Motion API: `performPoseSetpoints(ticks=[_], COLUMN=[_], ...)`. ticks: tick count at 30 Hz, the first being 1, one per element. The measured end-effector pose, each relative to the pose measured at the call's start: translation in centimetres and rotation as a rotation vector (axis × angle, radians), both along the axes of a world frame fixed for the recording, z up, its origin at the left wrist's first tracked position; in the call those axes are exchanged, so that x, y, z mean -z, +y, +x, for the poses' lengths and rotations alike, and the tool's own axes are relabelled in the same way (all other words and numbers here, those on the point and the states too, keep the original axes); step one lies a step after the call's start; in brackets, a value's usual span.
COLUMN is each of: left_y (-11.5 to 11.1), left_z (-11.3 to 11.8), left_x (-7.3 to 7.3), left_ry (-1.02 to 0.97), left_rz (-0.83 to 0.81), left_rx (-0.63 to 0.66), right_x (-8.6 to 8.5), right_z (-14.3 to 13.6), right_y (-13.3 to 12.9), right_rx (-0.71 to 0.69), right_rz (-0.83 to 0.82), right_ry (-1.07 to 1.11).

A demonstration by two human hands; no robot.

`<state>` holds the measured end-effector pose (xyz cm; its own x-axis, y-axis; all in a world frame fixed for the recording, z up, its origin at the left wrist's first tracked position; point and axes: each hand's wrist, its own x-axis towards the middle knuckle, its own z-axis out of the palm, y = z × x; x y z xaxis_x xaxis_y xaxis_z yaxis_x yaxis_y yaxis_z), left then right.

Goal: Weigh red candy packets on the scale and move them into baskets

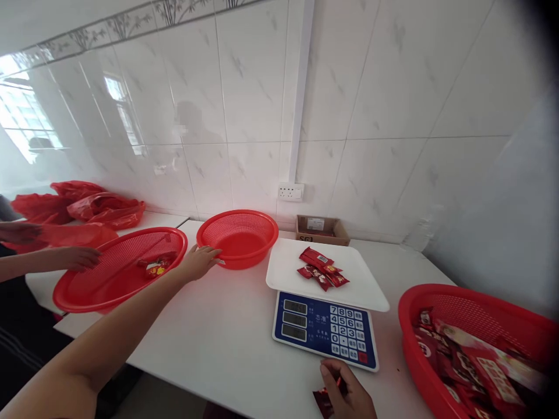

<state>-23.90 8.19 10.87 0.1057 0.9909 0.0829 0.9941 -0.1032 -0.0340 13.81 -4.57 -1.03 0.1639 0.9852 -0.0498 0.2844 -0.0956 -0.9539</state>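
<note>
My left hand [200, 262] is stretched out at the near left rim of an empty red basket [247, 260], its fingers spread. In my right hand [349, 396], below the scale, is a small red packet [322, 401], pinched between thumb and fingers. A blue and white scale [325, 329] carries a white tray [279, 267] with several red packets [321, 267] piled on it. The digits on its displays are too faint to read. To the right, a large red basket [413, 343] holds many red packets [463, 364].
Another red basket [87, 299] with a few packets stands left, a co-worker's hand [74, 258] at its rim. Red plastic bags [105, 206] lie behind it. An open cardboard box [323, 233] sits against the tiled wall, under a socket [290, 192].
</note>
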Motion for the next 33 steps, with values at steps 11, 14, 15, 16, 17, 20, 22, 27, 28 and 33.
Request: performPoseSetpoints(ticks=[11, 14, 15, 16, 17, 20, 22, 27, 28, 33], left_y=[0.4, 0.8, 1.2, 1.7, 2.3, 4.7, 6.2, 8.4, 8.6, 8.5], left_z=[5.5, 11.2, 13.3, 15.3, 17.2, 22.0, 24.3, 27.4, 27.8, 29.1], left_x=[-0.7, -0.8, -0.9, -0.9, -0.8, -0.3, 0.3, 1.7, 1.9, 2.4], left_ry=[-0.109, -0.157, -0.173, -0.214, -0.244, -0.253, -0.170, -0.043, -0.044, -0.041], left_rz=[0.072, 0.061, 0.044, 0.025, 0.003, -0.036, -0.040, 0.016, 0.034, 0.107], left_rx=[0.127, 0.305, 0.389, 0.497, 0.571, 0.692, 0.752, 0.841, 0.837, 0.798], right_x=[0.4, 0.1, 0.0, 0.0, 0.0, -0.2, -0.2, -0.1, 0.0, 0.1], right_z=[-0.4, -0.6, -0.6, -0.6, -0.6, -0.5, -0.4, -0.4, -0.4, -0.3], right_y=[0.0, -0.1, -0.1, -0.1, -0.1, -0.2, -0.1, -0.1, 0.0, 0.1], right_rx=[0.034, 0.018, 0.018, 0.022, 0.027, 0.015, 0.005, -0.009, -0.004, -0.025], right_rz=[0.037, 0.026, 0.025, 0.027, 0.031, 0.031, 0.030, 0.078, 0.089, 0.079], right_ry=[0.074, 0.070, 0.072, 0.078, 0.086, 0.112, 0.120, 0.068, 0.055, 0.032])
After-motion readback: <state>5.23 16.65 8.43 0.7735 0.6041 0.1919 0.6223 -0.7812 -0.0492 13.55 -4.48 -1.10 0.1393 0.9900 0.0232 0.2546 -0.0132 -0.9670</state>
